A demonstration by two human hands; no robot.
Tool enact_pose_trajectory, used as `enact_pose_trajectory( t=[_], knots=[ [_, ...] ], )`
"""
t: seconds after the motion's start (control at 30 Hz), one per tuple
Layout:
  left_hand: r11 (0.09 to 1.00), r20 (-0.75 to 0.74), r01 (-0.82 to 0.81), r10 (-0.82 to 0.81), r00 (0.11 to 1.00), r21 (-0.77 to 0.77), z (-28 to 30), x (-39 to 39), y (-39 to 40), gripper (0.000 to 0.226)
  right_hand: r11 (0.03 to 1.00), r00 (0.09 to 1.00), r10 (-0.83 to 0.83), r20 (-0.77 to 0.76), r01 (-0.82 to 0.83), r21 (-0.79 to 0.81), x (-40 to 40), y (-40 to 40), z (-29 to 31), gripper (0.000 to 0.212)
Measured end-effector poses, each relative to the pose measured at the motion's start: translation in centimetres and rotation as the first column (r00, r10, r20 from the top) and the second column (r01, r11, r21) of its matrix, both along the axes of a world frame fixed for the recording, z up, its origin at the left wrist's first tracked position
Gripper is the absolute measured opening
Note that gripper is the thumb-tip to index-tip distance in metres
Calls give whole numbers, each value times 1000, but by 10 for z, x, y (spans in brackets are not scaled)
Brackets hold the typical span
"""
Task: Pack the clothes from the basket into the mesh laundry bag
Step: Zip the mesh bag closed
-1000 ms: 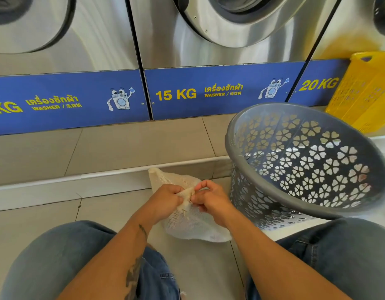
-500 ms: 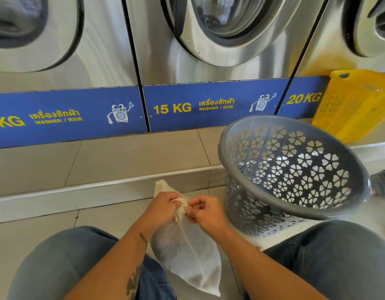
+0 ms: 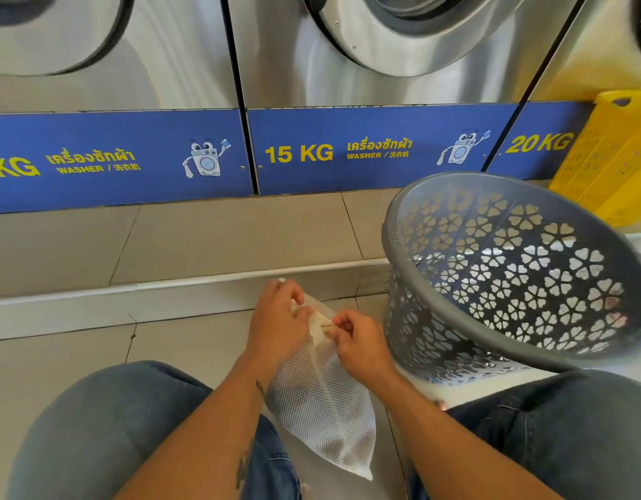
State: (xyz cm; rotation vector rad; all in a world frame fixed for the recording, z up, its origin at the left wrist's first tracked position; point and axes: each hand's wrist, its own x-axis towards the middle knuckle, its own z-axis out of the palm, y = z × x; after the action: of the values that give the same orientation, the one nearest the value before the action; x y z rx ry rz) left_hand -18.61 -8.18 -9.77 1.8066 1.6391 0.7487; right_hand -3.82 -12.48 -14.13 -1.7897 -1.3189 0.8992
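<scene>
Both hands, left [image 3: 275, 324] and right [image 3: 358, 346], pinch closed on the top edge of the white mesh laundry bag [image 3: 321, 402], which hangs between the knees just beside the tilted grey basket [image 3: 492, 283].

Blue strip [image 3: 348, 153] under middle washer [image 3: 384, 48]: "15 KG", Thai text, "WASHER /" + Chinese chars. Left strip [image 3: 113, 160]: "KG" (number cut off), same Thai/"WASHER" line. Right strip [image 3: 539, 142]: "20 KG".
</scene>
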Motion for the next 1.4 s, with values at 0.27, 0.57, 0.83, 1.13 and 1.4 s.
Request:
enact_pose_trajectory(
  t=[0.27, 0.57, 0.83, 1.13, 1.4],
  knots=[
    [961, -598, 245, -121, 793, 130, 17, -6, -19, 22, 998, 994, -63, -94, 64, 10, 1, 11, 4, 10],
    [993, -337, -16, -24, 941, -115, 15, 11, -28, 25, 996, 999, 44, -20, -46, -75, 5, 9, 10, 15],
    [965, -251, -176, 124, 960, -195, 4, 21, -34, 16, 998, 996, 1, 95, 5, -68, -4, 6, 3, 13],
    [954, -155, -239, 213, 965, -178, -18, 17, -29, 24, 995, 996, 12, 87, -3, -102, -14, 6, -3, 12],
    [955, 24, -266, 271, 962, -127, -14, 15, -28, 16, 985, 994, -109, -29, 104, -140, -12, 14, 2, 14]
  ],
)
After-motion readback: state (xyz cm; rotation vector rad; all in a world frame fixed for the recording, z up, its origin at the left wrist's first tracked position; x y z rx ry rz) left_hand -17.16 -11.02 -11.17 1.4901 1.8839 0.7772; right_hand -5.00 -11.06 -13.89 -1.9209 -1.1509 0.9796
